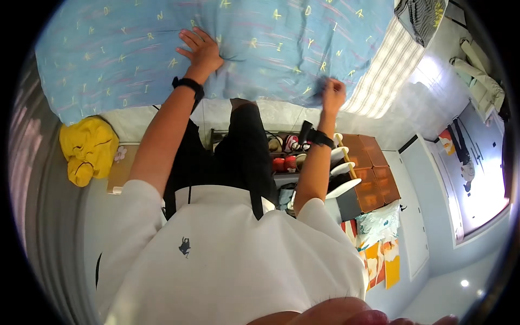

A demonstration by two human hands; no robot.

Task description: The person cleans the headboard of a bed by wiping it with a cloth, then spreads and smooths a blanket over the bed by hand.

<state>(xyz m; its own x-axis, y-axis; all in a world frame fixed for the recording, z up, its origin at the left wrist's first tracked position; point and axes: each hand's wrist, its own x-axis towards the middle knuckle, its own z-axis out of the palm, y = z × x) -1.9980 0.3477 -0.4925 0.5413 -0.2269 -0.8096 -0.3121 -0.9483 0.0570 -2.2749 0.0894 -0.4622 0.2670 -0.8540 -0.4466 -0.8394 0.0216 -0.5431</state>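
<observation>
A blue bed cover (135, 59) printed with yellow letters and thin pink streaks spreads across the top of the view, with some soft wrinkles. My left hand (205, 54) lies on it, palm down and fingers spread. Farther right, at the cover's near edge, my right hand (334, 96) is closed, its fingers pinched on the cloth. A dark bluish smear shows beside those fingertips, too blurred to make out. Each wrist carries a black band.
A plaid sheet (374, 73) shows right of the cover, with striped grey fabric (418, 21) beyond. Yellow cloth (89, 149) lies at the left. Near my legs stand a shoe rack (281, 154) and brown boxes (374, 179). A grey curtain (43, 216) hangs at the left.
</observation>
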